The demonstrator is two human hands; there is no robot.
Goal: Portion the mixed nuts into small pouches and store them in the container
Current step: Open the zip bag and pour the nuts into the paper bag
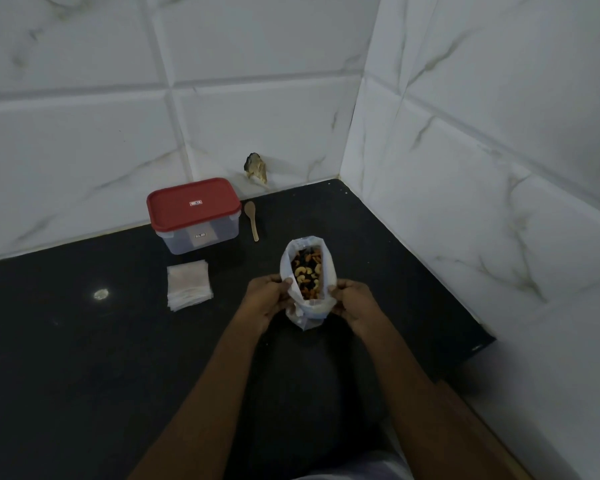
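A white plastic bag of mixed nuts [307, 271] stands on the black counter, its mouth held wide so cashews, almonds and dark raisins show. My left hand [269, 297] grips the bag's left edge and my right hand [352, 301] grips its right edge. A stack of small clear pouches [187, 284] lies flat to the left of the bag. Behind the pouches sits a clear container [198, 233] with a red lid [193, 204] closed on it. A small wooden spoon [252, 220] lies right of the container.
The black counter [84, 341] runs into a corner of white marble-pattern tiled walls at the back and right. A broken hole in the back tile [257, 168] sits just above the counter. The counter's right end [478, 344] drops off near the wall.
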